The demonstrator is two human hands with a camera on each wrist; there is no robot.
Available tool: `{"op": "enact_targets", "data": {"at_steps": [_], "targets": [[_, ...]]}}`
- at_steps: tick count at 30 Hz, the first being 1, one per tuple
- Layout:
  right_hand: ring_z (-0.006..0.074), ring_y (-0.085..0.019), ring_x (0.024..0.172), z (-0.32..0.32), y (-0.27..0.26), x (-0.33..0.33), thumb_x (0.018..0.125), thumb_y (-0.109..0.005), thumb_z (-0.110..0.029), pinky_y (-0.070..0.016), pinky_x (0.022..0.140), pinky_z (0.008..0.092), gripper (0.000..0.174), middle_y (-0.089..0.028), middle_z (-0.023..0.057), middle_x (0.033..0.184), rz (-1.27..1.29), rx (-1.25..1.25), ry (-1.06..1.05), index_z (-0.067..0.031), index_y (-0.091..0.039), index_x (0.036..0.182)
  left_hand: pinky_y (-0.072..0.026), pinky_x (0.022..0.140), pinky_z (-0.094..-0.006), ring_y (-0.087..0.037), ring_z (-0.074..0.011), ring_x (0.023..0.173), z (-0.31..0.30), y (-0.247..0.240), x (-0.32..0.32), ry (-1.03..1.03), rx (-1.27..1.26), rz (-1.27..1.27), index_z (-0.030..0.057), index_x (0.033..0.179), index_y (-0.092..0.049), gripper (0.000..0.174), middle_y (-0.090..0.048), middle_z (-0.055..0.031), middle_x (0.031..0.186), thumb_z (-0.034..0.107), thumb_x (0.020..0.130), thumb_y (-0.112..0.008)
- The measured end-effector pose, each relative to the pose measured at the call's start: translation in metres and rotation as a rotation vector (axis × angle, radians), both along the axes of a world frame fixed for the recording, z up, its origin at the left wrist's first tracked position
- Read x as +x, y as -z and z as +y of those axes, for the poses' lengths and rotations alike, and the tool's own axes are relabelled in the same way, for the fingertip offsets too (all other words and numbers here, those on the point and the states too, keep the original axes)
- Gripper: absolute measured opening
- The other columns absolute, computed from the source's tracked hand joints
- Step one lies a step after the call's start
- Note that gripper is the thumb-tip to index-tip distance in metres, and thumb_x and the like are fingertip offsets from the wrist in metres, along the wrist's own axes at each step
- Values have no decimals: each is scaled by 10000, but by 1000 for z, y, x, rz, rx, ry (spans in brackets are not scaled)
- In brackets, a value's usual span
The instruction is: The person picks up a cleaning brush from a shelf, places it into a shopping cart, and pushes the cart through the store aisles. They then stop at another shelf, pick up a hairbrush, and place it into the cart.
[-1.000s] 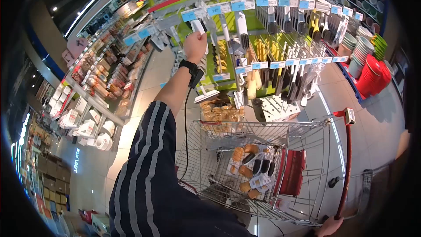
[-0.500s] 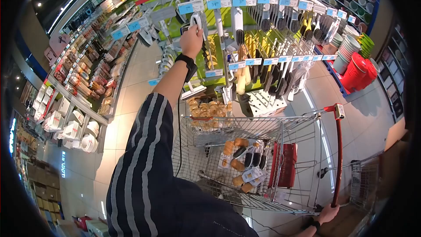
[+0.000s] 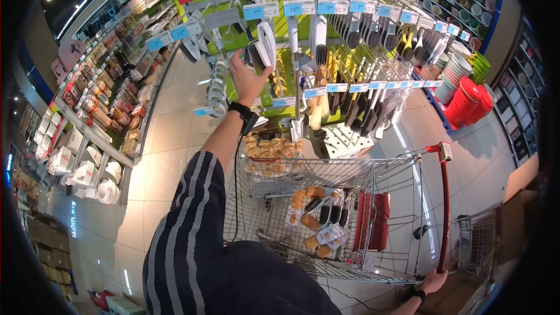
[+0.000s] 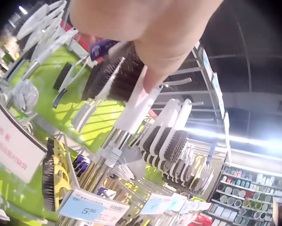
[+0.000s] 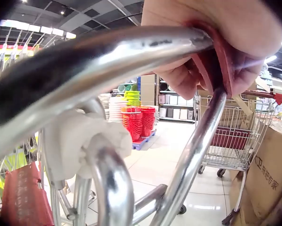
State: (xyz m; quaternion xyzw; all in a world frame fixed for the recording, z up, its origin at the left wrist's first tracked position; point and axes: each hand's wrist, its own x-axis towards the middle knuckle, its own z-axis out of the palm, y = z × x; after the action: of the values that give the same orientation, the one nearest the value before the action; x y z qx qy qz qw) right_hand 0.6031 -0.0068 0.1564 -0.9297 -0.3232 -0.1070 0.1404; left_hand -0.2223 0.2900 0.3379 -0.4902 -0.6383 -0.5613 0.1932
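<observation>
My left hand (image 3: 248, 81) is raised at the display rack, thumb and fingers spread apart around a hanging white scrubbing brush (image 3: 266, 45) with dark bristles. In the left wrist view, the thumb tip lies against the white edge of the brush, and its dark bristles (image 4: 126, 77) show beneath the palm; the other fingers are partly hidden behind it. Low on the right, my right hand (image 3: 433, 282) grips the red handle (image 3: 445, 216) of a shopping cart (image 3: 326, 163). The right wrist view shows those fingers curled round the handle's end (image 5: 216, 61), beside bent metal tubes.
Packaged brushes (image 3: 332, 214) and bread-coloured packs lie in the cart. More brushes hang along the rack behind price tags (image 3: 261, 11). Red buckets (image 3: 466, 99) stand at the right. A second cart (image 5: 230, 141) and a cardboard box (image 5: 268, 169) are behind the handle.
My left hand has come down from the top of the white brush's handle, and its curled fingers have spread apart. The right hand still holds the cart handle.
</observation>
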Motion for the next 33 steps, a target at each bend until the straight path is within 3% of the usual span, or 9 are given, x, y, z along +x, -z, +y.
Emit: {"op": "enact_targets", "data": {"at_steps": [3,6,10,11,14,22,27,30,33], "targets": [[420,-627,963,2,12,13,833,-613,-196,-480,799,509,242,-675,194,1017,-21,5,-18,-35,-619,1015,-462,951,-383,-530,-244,1075,17,11,-26,292,-144,-275,4,1475,-264,1072,-480,-202,1370,336,685,-907],[418,-625,981,5,7,11,836,-598,-200,-477,805,514,247,-673,193,1033,-5,-6,-9,-40,-618,1023,-473,936,-366,-540,-234,1056,20,3,-30,398,-200,-426,14,1480,-273,1057,-495,-195,1373,338,695,-902],[414,-624,1000,8,9,10,845,-583,-218,-476,817,514,265,-674,183,1064,21,12,-1,-61,-624,1054,-467,978,-367,-559,-252,1161,36,19,-57,412,-615,-338,63,1471,-397,917,-507,-182,1421,383,746,-858],[415,-623,1004,8,9,12,846,-580,-223,-476,820,514,272,-674,181,1072,17,9,-6,-66,-625,1064,-445,1040,-408,-518,-317,1289,36,35,-64,371,-680,-122,78,1456,-451,843,-478,-186,1465,416,776,-817],[418,-619,1012,8,12,16,846,-576,-230,-474,828,513,293,-673,177,1094,26,31,-2,-75,-625,1090,-426,1075,-438,-464,-347,1355,41,60,-74,327,-816,-105,70,1444,-473,801,-473,-196,1470,429,799,-784],[412,-639,977,9,-3,3,810,-605,-226,-487,798,511,339,-682,177,1067,49,4,-1,-65,-631,1107,-468,994,-432,-589,-338,1206,30,72,-61,330,-731,-66,45,1289,-616,546,-627,-198,1282,351,850,-727],[408,-636,980,14,0,6,815,-604,-217,-483,805,505,310,-680,176,1052,29,27,-3,-46,-625,1073,-481,971,-401,-639,-246,1088,4,76,-69,276,-431,-88,30,1082,-675,280,-689,-130,1121,209,869,-708],[403,-633,980,19,-2,4,819,-601,-208,-477,801,504,281,-675,182,1026,25,17,-1,-30,-615,1036,-502,917,-392,-657,-318,997,-33,98,-71,72,-352,-106,7,989,-655,195,-696,-148,1050,133,843,-685],[404,-632,969,25,3,12,821,-596,-209,-472,789,509,255,-670,189,996,-5,18,-16,-29,-607,1001,-458,967,-425,-573,-367,1116,-90,127,-59,10,-234,206,37,1023,-630,209,-623,-166,1197,108,830,-668]]}}
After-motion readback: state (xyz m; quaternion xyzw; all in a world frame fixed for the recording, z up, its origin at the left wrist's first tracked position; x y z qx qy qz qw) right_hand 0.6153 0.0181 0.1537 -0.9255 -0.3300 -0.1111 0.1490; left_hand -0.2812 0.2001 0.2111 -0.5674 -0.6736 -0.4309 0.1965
